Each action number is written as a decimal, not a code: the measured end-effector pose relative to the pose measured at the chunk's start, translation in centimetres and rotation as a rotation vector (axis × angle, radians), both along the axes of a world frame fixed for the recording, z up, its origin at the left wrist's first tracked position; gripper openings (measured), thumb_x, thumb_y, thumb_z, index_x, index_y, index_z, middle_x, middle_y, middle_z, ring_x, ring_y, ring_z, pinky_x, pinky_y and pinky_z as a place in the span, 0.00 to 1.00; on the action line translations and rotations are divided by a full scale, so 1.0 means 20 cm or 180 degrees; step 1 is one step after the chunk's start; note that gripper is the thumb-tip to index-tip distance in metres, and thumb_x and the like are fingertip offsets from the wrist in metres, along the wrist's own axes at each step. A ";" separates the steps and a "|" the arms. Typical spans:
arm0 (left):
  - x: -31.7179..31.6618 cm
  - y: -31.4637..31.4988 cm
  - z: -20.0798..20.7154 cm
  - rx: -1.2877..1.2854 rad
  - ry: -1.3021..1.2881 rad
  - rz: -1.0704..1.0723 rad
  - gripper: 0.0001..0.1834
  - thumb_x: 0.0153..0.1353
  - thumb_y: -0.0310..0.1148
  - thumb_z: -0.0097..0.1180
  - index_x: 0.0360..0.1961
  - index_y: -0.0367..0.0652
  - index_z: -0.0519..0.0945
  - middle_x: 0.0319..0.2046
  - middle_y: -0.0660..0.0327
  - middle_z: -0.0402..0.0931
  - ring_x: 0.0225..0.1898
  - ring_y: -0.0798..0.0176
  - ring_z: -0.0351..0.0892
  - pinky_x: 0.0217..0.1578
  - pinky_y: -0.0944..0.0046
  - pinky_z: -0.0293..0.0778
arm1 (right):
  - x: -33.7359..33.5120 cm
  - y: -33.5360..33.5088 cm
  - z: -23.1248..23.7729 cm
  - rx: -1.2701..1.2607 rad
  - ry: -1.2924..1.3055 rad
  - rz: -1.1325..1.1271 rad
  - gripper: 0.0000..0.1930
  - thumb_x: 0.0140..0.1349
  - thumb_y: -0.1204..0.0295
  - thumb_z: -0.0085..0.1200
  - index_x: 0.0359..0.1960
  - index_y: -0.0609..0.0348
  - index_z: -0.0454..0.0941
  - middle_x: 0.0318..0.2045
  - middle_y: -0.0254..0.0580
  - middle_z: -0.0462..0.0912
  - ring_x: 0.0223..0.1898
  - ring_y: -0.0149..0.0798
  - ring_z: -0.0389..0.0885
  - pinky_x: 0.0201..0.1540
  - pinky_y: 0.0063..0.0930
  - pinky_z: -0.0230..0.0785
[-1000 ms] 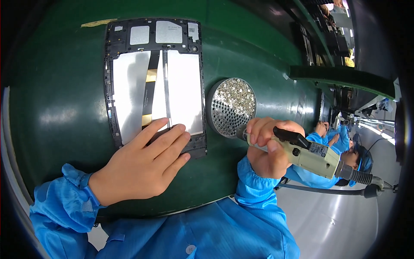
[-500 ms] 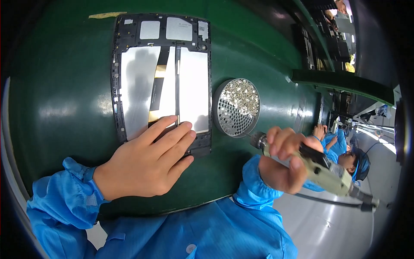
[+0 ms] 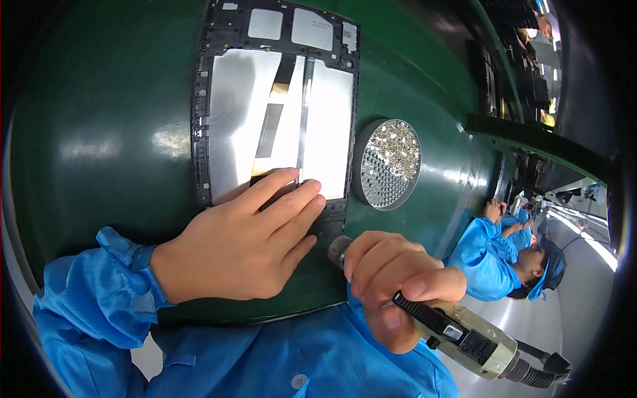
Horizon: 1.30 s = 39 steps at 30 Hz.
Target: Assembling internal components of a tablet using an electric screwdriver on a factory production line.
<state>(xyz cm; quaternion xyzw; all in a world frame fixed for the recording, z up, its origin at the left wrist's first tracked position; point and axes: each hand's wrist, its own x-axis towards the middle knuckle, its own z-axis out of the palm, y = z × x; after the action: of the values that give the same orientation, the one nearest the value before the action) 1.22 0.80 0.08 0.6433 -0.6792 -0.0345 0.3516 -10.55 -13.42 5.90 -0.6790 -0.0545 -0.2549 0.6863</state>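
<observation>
A tablet-like device (image 3: 242,113) with a black frame and silver inner panels lies lengthwise on the green work surface. My left hand (image 3: 232,249) rests flat over its near end, fingers spread and pointing to the right. My right hand (image 3: 398,282) is wrapped around a pale electric screwdriver (image 3: 474,338) with a black lever and a cable. The metal nose of the screwdriver is beside the device's near right corner. Its bit cannot be made out. Right of the device stands a round grey dish (image 3: 376,182) with a holed plate and many small silver screws (image 3: 398,142).
A green bar (image 3: 531,138) crosses the far right side of the bench (image 3: 99,106). Beyond it, co-workers in blue (image 3: 484,259) sit along the line. Dark racks (image 3: 488,73) stand at the far right.
My right hand has brought the screwdriver from the dish's near edge leftward and nearer to me, beside the device's corner. In the picture, the device and dish have shifted right. My left hand stays on the device.
</observation>
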 end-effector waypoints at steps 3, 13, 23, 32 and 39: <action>-0.01 0.00 -0.01 -0.0061 -0.0002 -0.0002 0.11 0.53 0.30 0.64 0.33 0.31 0.84 0.46 0.45 0.77 0.53 0.46 0.74 0.57 0.46 0.67 | 0.00 0.02 -0.02 0.0043 -0.0015 -0.0083 0.19 0.47 0.85 0.53 0.44 0.65 0.68 0.18 0.43 0.73 0.18 0.39 0.73 0.25 0.38 0.71; -0.01 0.01 -0.01 -0.0103 0.0044 0.0084 0.14 0.52 0.31 0.64 0.34 0.28 0.83 0.46 0.45 0.77 0.53 0.45 0.73 0.56 0.48 0.68 | 0.00 0.02 -0.03 -0.0038 0.0078 -0.0022 0.18 0.47 0.85 0.52 0.42 0.65 0.67 0.18 0.44 0.73 0.18 0.38 0.73 0.26 0.39 0.72; 0.03 0.01 -0.03 -0.0136 0.0050 -0.0059 0.14 0.52 0.31 0.63 0.34 0.28 0.82 0.46 0.45 0.77 0.53 0.44 0.72 0.56 0.46 0.67 | 0.05 0.04 -0.06 -0.0232 0.0035 -0.0017 0.16 0.49 0.81 0.53 0.41 0.63 0.66 0.19 0.42 0.72 0.18 0.38 0.72 0.24 0.37 0.70; -0.05 0.00 0.05 0.0122 -0.0720 -0.0340 0.12 0.53 0.26 0.55 0.38 0.32 0.80 0.47 0.44 0.75 0.54 0.42 0.72 0.57 0.38 0.64 | -0.13 -0.21 -0.06 0.0022 0.0232 -0.0916 0.16 0.54 0.83 0.52 0.46 0.65 0.68 0.23 0.45 0.74 0.25 0.39 0.74 0.31 0.37 0.70; -0.12 -0.05 0.04 0.0240 -0.0766 -0.0152 0.13 0.51 0.22 0.56 0.38 0.24 0.77 0.44 0.42 0.74 0.50 0.40 0.73 0.52 0.40 0.69 | -0.21 -0.55 -0.06 0.0413 -0.0136 -0.2338 0.15 0.51 0.86 0.50 0.43 0.66 0.69 0.26 0.44 0.75 0.24 0.36 0.75 0.29 0.34 0.70</action>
<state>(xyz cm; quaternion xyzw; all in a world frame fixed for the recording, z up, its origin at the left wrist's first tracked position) -1.17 -0.22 0.95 0.6392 -0.7298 0.0091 0.2422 -14.84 -24.42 4.66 -0.6028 0.1947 -0.5011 0.5895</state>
